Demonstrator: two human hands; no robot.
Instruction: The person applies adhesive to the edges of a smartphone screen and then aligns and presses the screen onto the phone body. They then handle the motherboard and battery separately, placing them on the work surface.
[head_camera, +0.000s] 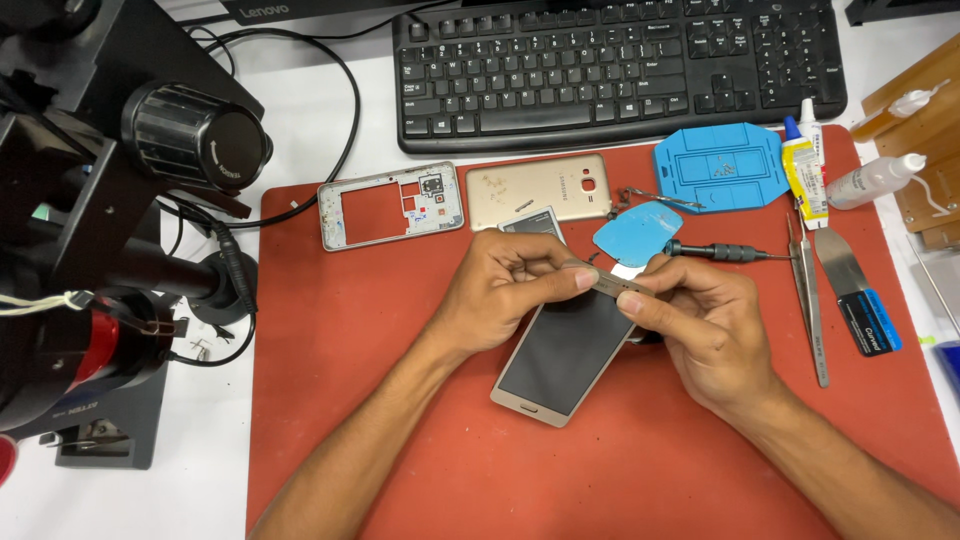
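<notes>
Both of my hands meet above a gold smartphone (562, 360) that lies screen up on the red mat (380, 400). Between the fingertips of my left hand (500, 290) and my right hand (700, 325) I pinch a thin grey metal strip (608, 283). A silver phone mid-frame (385, 205) and a gold back cover (540, 190) lie just beyond my hands, with a grey battery (535, 223) partly hidden behind my left fingers.
A black precision screwdriver (715, 251), tweezers (808, 300), a metal spatula (850, 285), a glue tube (803, 170), a blue pick (635, 235) and a blue parts tray (720, 165) lie at the right. A black keyboard (620, 65) sits behind; a microscope (110, 230) stands at the left.
</notes>
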